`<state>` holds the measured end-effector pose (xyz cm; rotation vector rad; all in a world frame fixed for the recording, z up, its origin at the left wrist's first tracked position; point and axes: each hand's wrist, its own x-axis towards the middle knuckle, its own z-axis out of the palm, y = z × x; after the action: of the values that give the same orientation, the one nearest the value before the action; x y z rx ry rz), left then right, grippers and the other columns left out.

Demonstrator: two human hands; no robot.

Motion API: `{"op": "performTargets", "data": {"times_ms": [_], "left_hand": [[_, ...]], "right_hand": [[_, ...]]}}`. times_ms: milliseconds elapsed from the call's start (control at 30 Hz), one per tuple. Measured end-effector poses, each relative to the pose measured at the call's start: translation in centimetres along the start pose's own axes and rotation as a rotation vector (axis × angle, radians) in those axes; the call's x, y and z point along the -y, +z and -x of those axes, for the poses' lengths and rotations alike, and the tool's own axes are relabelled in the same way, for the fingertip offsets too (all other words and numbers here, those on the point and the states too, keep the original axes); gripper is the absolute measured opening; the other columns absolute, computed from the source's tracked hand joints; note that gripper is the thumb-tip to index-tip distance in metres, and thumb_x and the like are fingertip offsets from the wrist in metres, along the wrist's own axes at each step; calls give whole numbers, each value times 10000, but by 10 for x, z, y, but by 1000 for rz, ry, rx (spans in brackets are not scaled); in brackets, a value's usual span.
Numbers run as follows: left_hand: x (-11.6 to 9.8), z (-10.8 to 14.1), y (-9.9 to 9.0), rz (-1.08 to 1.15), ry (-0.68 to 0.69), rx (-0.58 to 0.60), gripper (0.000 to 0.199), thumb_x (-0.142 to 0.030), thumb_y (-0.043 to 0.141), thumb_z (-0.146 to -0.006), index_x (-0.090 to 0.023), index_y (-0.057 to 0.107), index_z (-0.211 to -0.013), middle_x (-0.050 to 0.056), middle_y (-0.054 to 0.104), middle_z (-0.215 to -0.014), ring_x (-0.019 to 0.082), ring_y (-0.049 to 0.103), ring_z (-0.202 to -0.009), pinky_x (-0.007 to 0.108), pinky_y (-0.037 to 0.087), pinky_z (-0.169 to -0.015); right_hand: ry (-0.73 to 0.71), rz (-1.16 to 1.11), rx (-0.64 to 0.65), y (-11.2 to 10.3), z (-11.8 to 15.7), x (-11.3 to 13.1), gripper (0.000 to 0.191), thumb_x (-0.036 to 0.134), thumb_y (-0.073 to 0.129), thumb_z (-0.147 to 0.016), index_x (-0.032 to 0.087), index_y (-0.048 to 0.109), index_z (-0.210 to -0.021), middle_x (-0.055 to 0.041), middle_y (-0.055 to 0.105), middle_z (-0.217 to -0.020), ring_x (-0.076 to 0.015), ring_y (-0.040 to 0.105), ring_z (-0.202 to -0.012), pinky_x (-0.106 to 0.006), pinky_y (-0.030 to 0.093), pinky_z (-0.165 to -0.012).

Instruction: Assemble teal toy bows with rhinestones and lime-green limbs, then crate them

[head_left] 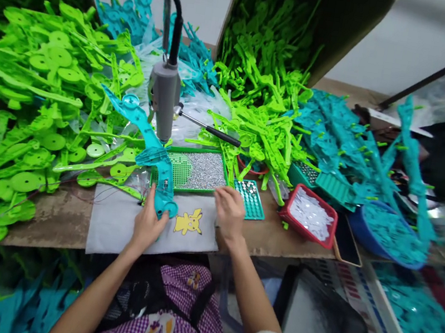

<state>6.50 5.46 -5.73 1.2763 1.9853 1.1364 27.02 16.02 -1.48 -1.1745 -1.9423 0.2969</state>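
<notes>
My left hand (149,221) grips the lower end of a long teal plastic part (153,147), which slants up and left over a cloth. My right hand (230,213) is closed in a pinch at the near right corner of a green tray (228,170) of small metal pieces, possibly screws. Whatever lies between those fingertips is too small to make out. Just behind the teal part hangs a grey electric screwdriver (163,98), its tip hidden near the part. Under both hands lies a pale cloth (115,228) with a yellow cartoon figure.
Lime-green plastic parts (48,66) are heaped at left and back; teal parts (329,133) pile at right. A small teal tray (257,200), a red basket (334,229) of white pieces and a blue bowl (364,231) stand right. A dark-handled rod (211,128) projects beside the screwdriver.
</notes>
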Motion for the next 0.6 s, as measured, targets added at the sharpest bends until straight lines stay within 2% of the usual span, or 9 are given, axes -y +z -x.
{"op": "performTargets", "data": {"times_ms": [133,233,333,400,600], "left_hand": [[-1,1,0,1,-17,-12,833,-314,596,-810,-213,206,-1539,117,441,-1503,288,536,-1268,396,491,-983],[-3,1,0,-1,-27,-28,822,-320,597,-805,-205,233,-1533,124,426,-1513,293,551,-1249,381,501,-960],[-6,1,-1,-3,-72,-6,836,-333,587,-802,-193,216,-1537,146,462,-1482,280,662,-1028,392,541,-853],[-5,1,-1,4,-73,-3,844,-335,592,-799,-189,213,-1538,149,500,-1447,261,677,-937,385,548,-813],[-2,2,-1,6,-9,-26,824,-323,598,-808,-193,227,-1533,125,525,-1420,262,634,-1068,370,524,-884]], "right_hand": [[208,204,-94,-39,-7,-60,305,389,507,-922,192,736,-954,-116,676,-962,-245,632,-929,-427,511,-862],[192,306,-6,-48,-19,-91,315,392,498,-918,173,726,-926,-129,669,-961,-261,626,-928,-421,494,-853],[147,334,125,-45,-27,-103,284,393,512,-910,187,707,-908,-120,662,-976,-259,623,-909,-395,487,-817],[150,341,197,-42,-31,-105,266,390,525,-903,192,700,-874,-111,658,-963,-253,623,-875,-376,482,-776],[178,387,338,-43,-40,-109,189,303,571,-866,189,713,-814,-89,667,-894,-219,627,-785,-333,462,-701]]}}
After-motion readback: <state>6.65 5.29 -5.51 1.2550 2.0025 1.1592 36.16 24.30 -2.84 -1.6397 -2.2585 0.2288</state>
